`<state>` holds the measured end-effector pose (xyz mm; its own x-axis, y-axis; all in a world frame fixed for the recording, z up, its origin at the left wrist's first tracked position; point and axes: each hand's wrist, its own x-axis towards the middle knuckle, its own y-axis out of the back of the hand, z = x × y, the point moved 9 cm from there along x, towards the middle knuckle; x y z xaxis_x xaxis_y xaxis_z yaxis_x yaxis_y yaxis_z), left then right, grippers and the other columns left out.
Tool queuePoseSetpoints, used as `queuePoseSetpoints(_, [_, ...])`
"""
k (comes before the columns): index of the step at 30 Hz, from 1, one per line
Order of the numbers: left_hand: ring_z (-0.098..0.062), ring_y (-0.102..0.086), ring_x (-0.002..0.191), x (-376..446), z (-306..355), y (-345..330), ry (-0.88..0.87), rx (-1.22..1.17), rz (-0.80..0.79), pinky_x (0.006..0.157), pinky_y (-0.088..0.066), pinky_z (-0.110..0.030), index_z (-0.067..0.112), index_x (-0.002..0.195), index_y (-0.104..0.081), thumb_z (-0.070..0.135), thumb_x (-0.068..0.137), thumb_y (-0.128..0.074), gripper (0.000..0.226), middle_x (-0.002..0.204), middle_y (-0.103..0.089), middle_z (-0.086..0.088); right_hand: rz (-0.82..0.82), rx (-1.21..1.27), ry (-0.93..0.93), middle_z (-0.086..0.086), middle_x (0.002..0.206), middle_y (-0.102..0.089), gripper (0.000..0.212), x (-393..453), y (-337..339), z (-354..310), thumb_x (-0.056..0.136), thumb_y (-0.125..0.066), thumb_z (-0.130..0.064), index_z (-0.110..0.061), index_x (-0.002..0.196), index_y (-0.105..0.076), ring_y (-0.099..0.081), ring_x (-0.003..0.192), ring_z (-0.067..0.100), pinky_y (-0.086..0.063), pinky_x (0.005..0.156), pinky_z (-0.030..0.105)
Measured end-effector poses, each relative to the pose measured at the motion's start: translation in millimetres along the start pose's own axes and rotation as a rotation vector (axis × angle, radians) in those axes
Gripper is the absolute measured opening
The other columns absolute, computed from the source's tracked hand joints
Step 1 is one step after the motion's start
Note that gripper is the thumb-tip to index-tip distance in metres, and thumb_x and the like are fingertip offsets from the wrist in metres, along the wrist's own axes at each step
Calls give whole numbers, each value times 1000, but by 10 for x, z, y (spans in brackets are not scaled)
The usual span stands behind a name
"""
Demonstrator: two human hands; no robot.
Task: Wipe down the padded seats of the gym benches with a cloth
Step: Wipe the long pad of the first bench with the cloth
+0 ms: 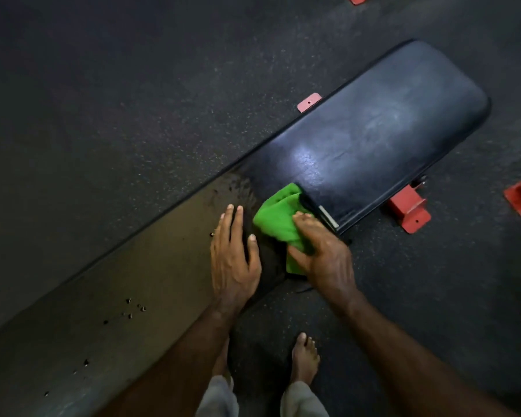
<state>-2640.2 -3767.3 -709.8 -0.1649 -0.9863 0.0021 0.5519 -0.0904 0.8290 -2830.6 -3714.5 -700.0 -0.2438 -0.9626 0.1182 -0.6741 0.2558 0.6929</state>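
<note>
A dark speckled rubber floor lies under a long padded bench whose surface runs from seven o'clock up to two o'clock. Nearest, bare feet stand at six o'clock. The left hand lies flat with fingers straight on the padding, likely as a brace. Just beside it, the right hand grasps a green cloth, pressing it at the seam below the glossy seat pad. Red frame feet show beyond. No containers are visible.

Black padded bench runs from 8 to 2 o'clock; green cloth and both hands lie on it
</note>
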Motion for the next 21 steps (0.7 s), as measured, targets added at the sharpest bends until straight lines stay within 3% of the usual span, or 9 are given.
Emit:
queuePoseSetpoints(2, [-22, -30, 152, 0, -223, 169, 70, 14, 44, 120, -23, -36, 19, 157, -38, 32, 101, -50, 59, 165, -33, -1, 29, -74, 37, 19, 124, -71, 56, 44, -66, -130, 71, -90, -11, 0, 123, -71, -61, 116, 27, -46, 105, 29])
queuePoseSetpoints(4, [-24, -30, 151, 11, -476, 353, 116, 54, 70, 119, -25, -40, 19, 156, -40, 36, 101, -50, 58, 164, -34, -2, -106, -149, 241, 21, 120, -68, 58, -53, -419, -481, 69, -91, -12, 2, 121, -70, -60, 106, 33, -57, 90, 40])
queuePoseSetpoints(6, [-26, -29, 152, 94, -722, 485, 133, 117, 58, 119, -27, -45, 19, 156, -38, 40, 101, -47, 59, 164, -33, -4, -202, -157, 334, 21, 122, -63, 62, -53, -602, -600, 72, -88, -17, -1, 127, -66, -61, 104, 37, -59, 85, 45])
queuePoseSetpoints(10, [-27, -22, 155, 240, -1048, 604, 193, 177, 24, 123, -25, -49, 19, 159, -31, 46, 103, -41, 64, 167, -28, -6, -111, -340, 7, 11, 150, -49, 68, 39, -570, -458, 87, -58, -46, -25, 152, -49, -45, 138, 32, -39, 110, 49])
queuePoseSetpoints(12, [-26, -22, 155, 237, -1037, 591, 175, 204, 24, 122, -25, -47, 20, 160, -29, 48, 103, -40, 64, 167, -29, -5, -214, -388, 73, 3, 166, -33, 67, -137, -829, -715, 95, -51, -44, -28, 159, -37, -29, 153, 25, -30, 115, 45])
queuePoseSetpoints(15, [-23, -22, 155, 244, -1059, 594, 176, 187, 33, 121, -25, -46, 22, 160, -30, 45, 105, -40, 61, 166, -29, -2, -369, -379, 317, -1, 170, -25, 68, -208, -1030, -894, 96, -51, -40, -27, 161, -32, -23, 157, 20, -27, 121, 48])
queuePoseSetpoints(16, [-23, -22, 155, 238, -1075, 593, 182, 184, 32, 121, -24, -46, 22, 160, -29, 43, 106, -40, 59, 167, -29, -1, -340, -392, 266, -1, 170, -24, 72, -100, -978, -811, 95, -53, -41, -27, 162, -31, -21, 157, 19, -25, 123, 48])
queuePoseSetpoints(19, [-20, -20, 155, 201, -1084, 585, 199, 192, 36, 122, -24, -46, 23, 161, -28, 36, 107, -42, 57, 168, -27, 1, -170, -397, -143, 2, 172, -18, 75, 73, -823, -645, 97, -52, -44, -25, 164, -24, -11, 159, 21, -13, 128, 47])
queuePoseSetpoints(21, [-19, -20, 155, 202, -1082, 585, 210, 186, 45, 122, -24, -46, 24, 161, -28, 35, 107, -41, 57, 168, -26, 3, -261, -386, -96, 2, 173, -10, 76, 2, -1086, -867, 98, -49, -40, -24, 165, -17, -5, 160, 22, -10, 129, 46])
